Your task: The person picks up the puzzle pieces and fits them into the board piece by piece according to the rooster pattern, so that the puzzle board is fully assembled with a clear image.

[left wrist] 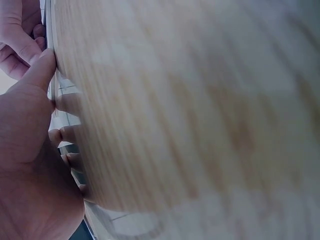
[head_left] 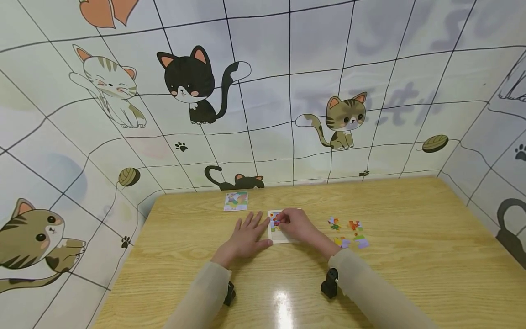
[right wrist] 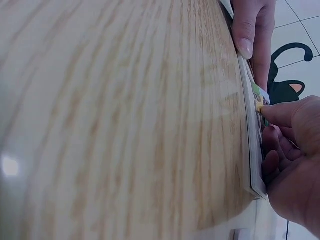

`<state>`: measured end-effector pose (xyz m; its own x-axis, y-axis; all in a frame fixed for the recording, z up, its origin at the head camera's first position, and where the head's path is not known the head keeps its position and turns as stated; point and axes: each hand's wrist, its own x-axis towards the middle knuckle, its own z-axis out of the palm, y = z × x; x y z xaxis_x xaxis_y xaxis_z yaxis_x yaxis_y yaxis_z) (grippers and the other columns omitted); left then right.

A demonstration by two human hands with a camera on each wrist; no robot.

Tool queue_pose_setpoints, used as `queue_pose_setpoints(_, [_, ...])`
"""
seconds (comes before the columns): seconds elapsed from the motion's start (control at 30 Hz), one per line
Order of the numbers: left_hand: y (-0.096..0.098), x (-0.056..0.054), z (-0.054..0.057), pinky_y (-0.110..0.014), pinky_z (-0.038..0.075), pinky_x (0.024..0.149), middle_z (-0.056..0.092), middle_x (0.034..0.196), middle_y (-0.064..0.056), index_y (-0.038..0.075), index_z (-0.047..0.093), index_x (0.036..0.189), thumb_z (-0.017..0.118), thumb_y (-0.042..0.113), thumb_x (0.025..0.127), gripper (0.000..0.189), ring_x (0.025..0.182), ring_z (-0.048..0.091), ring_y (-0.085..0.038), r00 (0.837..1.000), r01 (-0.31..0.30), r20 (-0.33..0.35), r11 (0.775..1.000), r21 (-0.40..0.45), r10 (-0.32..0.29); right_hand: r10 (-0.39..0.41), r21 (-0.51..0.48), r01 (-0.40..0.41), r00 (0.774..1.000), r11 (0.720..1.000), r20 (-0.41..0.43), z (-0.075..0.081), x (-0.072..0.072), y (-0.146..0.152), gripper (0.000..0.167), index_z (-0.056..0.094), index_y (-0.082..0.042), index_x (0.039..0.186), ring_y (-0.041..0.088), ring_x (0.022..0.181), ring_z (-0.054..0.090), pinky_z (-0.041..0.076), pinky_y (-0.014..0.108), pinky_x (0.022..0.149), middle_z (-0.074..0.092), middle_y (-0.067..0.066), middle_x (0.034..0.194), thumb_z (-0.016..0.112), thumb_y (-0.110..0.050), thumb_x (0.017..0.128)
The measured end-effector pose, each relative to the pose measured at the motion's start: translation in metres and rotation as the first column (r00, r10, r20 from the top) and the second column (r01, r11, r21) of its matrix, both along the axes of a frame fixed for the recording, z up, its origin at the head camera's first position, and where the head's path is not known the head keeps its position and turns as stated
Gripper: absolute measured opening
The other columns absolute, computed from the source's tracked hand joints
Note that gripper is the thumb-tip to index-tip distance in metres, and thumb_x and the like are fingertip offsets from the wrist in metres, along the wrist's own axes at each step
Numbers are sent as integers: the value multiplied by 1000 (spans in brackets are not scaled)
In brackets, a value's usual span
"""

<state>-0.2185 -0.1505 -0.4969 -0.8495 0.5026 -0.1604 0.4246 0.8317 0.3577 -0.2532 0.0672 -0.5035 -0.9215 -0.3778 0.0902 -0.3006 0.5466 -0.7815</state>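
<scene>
A white-bordered jigsaw puzzle tray [head_left: 283, 240] lies on the table, its left part filled with colourful pieces. My left hand [head_left: 246, 237] lies flat with fingers spread beside it, the thumb touching the tray's near left corner. Over the tray, my right hand [head_left: 297, 224] curls its fingers and covers much of the right side. In the right wrist view, its thumb and fingertips pinch a small puzzle piece [right wrist: 259, 106] with yellow on it, right at the tray's surface. The left wrist view shows the left thumb [left wrist: 44, 67] along the tray's edge.
Several loose puzzle pieces [head_left: 342, 242] lie on the table right of the tray, near the right forearm. A square picture card [head_left: 236, 201] lies at the back left. The wooden table [head_left: 185, 260] meets a cat-patterned cloth wall [head_left: 271, 151] behind.
</scene>
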Motion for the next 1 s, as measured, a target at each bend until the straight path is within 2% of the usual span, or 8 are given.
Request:
queue_pose_setpoints(0.27, [1,1,2,-67,7,119,14,170,-14,17,29,164,50,52,105,71,155,5,-41,1000,-6,-7,1000,-10,6,-19,-8,19,999,1000,26,-2,-1,-2,13,73,-1,100,13,79,60,52,30,74,67,-1,84,72,3,88])
queue_pose_setpoints(0.47, [1,1,2,-67,7,118,14,170,-15,16,29,164,50,51,105,71,155,5,-41,1000,-5,-3,1000,-5,5,-25,22,25,999,999,24,-3,-2,-3,13,74,-1,100,13,78,60,52,31,73,66,0,84,71,2,88])
queue_pose_setpoints(0.83, [1,1,1,-67,7,118,15,170,-15,16,29,164,50,51,105,72,155,6,-42,1000,-4,-6,1000,2,4,-28,64,29,999,998,-20,-4,-1,-4,6,74,-3,96,13,77,57,51,31,72,64,-1,84,74,-1,90])
queue_pose_setpoints(1.0, [0,0,0,-68,7,118,15,170,-15,16,29,164,50,52,105,72,155,6,-42,1000,2,-10,1000,-5,-2,17,110,-5,994,994,-107,-5,2,-3,12,74,-5,104,15,79,55,50,35,73,62,2,89,71,-1,92])
